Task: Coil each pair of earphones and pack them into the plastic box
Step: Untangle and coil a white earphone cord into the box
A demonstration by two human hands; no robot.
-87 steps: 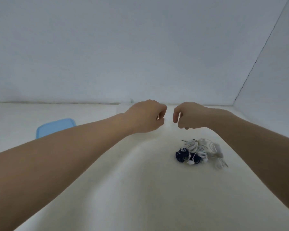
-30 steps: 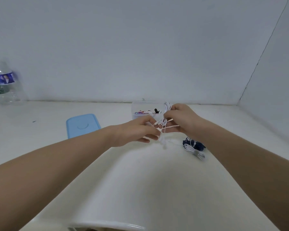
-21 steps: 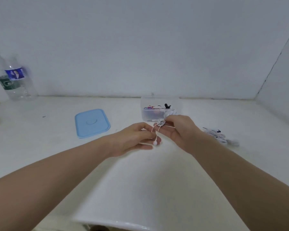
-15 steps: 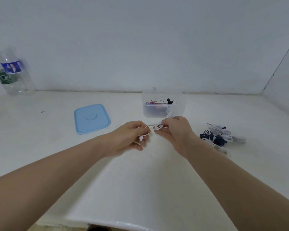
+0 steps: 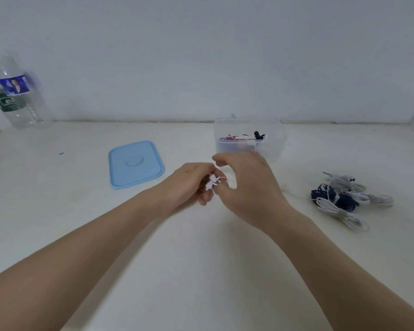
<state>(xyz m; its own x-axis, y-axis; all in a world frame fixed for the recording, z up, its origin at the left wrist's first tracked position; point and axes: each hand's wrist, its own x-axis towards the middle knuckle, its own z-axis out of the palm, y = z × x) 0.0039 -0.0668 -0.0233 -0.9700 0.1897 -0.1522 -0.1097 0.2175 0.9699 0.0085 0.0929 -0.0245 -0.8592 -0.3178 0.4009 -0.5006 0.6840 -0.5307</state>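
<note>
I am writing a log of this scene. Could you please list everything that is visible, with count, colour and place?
plastic box: one, clear, far centre of table, open, small coloured items inside
lid: one, light blue, flat on table, left of box
earphone pile: several, white and dark blue, right side of table
water bottle: one, clear, far left by wall
table: one, white
white earphones: one pair, between the hands
left hand: holds the earbuds
right hand: curled beside them
</note>
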